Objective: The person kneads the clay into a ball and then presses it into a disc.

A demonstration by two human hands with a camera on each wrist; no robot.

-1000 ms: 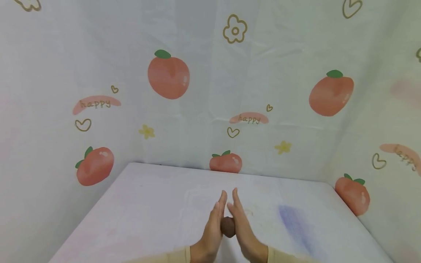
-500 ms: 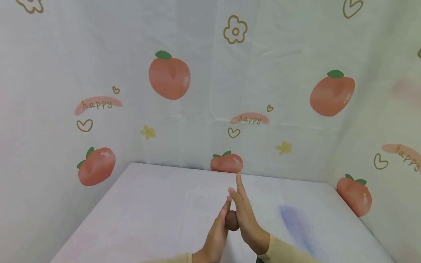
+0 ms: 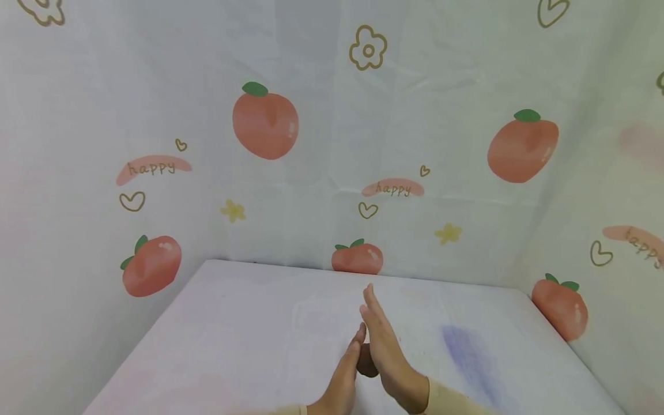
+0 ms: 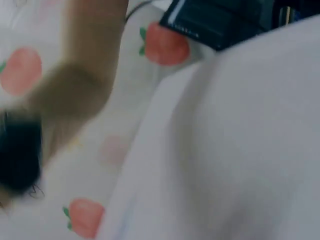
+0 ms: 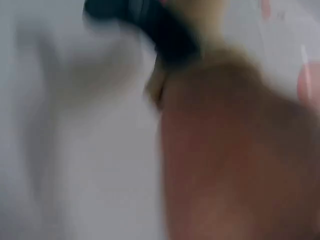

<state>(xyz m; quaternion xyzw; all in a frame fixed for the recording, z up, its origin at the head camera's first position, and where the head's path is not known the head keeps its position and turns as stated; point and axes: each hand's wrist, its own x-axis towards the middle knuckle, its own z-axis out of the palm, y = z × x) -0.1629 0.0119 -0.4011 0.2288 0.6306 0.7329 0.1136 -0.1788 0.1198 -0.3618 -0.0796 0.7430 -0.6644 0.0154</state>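
Head view: a brown ball (image 3: 367,365) sits between the left hand (image 3: 341,374) and the right hand (image 3: 392,360), in front of the near-middle part of the white tabletop (image 3: 223,340) as seen from above. The grip of each hand is flat: fingers straight, pointing away from the person, palms facing with the ball pressed between them. The hands lean toward each other, the right fingertips reaching farther forward than the left; the right hand partly covers the ball. A pale yellow sleeve (image 3: 453,399) ends at the right wrist. To the right of the hands, a blue smear (image 3: 469,360) marks the tabletop. White cloth (image 3: 311,69) printed with red fruit, flowers and hearts stands behind. Left wrist view: a blurred arm with a dark band (image 4: 19,152); a dark flat object (image 4: 215,22) at the top. Right wrist view: heavily blurred; finger detail cannot be told.
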